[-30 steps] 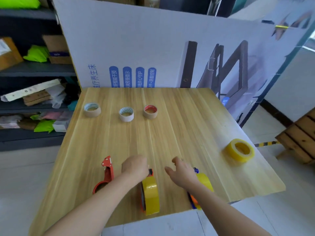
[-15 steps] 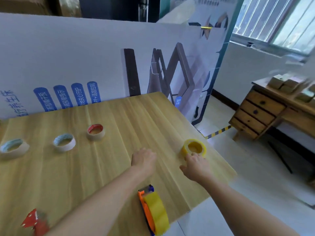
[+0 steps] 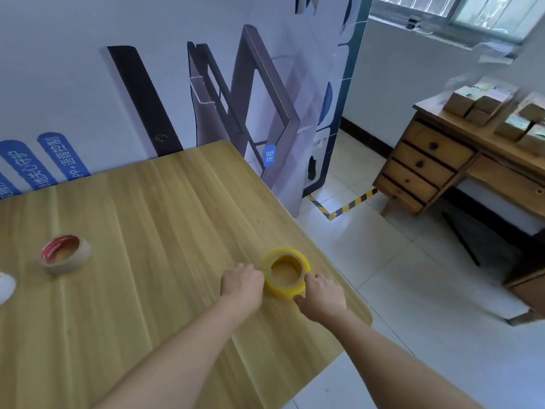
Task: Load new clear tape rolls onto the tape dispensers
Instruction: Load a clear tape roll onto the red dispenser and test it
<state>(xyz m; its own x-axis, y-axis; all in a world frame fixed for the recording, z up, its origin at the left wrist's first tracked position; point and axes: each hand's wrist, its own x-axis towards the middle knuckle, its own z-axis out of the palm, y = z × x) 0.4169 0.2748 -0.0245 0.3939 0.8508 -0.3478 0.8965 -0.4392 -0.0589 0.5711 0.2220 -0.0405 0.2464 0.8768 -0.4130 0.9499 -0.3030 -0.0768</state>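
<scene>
While the yellowish clear tape roll (image 3: 285,273) lies flat on the wooden table (image 3: 165,231), near the table's right edge and toward its near right corner, it is flanked by both hands. The left hand (image 3: 242,283) is pressed against the roll's left side, its fingers curled loosely at the outer wall; whether the roll is truly gripped by this hand cannot be told, since the fingertips are hidden behind the knuckles. The right hand (image 3: 321,293) is set against the roll's right and near side, with the thumb seen along the lower rim and a finger laid on the upper right edge, so the roll is pinched lightly from that side. The roll's brown cardboard core is seen from above, and its hole is left uncovered.

Farther left on the table, well apart from the hands, a tape roll with a red inner core (image 3: 64,255) is seen lying flat. At the far left edge of the view, a white object (image 3: 5,286) is cut off and cannot be identified. Behind the table, a large printed board (image 3: 177,69) is stood upright. To the right, across the tiled floor (image 3: 383,276), a wooden desk with drawers (image 3: 424,169) is seen, with small cardboard boxes (image 3: 483,109) stacked on top.
</scene>
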